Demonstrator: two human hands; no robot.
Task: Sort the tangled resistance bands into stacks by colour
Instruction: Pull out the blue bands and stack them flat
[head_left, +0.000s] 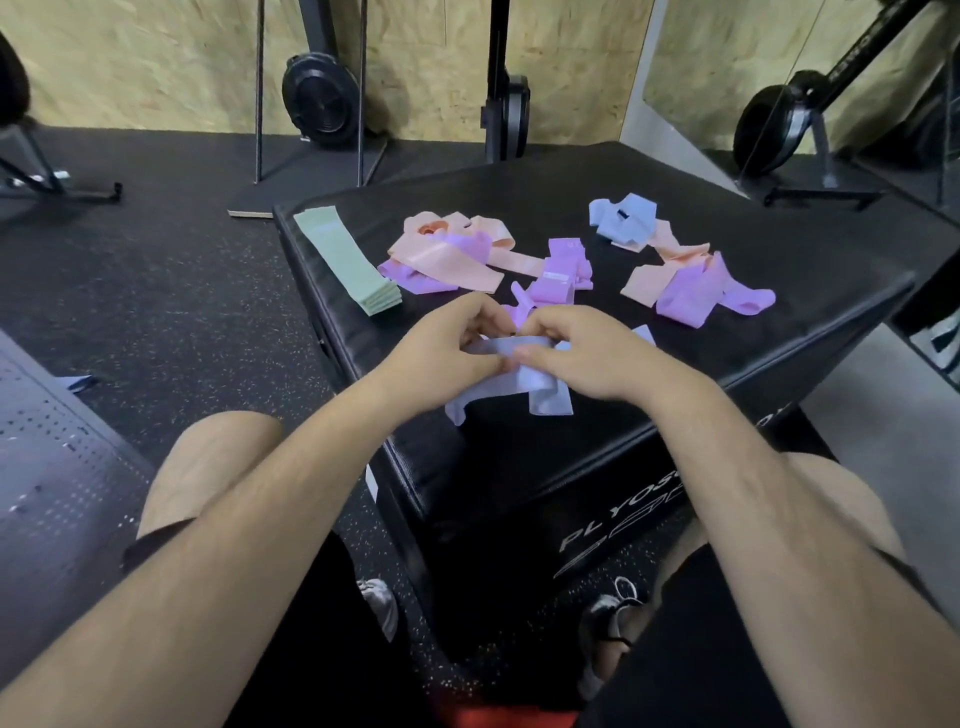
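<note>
My left hand (451, 349) and my right hand (582, 353) both pinch a pale blue band (511, 387) over the near part of the black plyo box (810, 249); its ends hang down in loops. A neat stack of green bands (345, 260) lies at the box's left edge. A knot of peach and purple bands (452, 252) sits in the middle, a purple tangle (553, 278) just beyond my fingers. On the right lies a peach and purple clump (691, 288), with a light blue bundle (623, 218) behind it.
The box stands on dark rubber gym flooring (171, 291). Rowing machines lean against the chipboard wall (171, 62) behind. A perforated grey panel (57, 467) is at my left. My knees and shoes flank the box's front.
</note>
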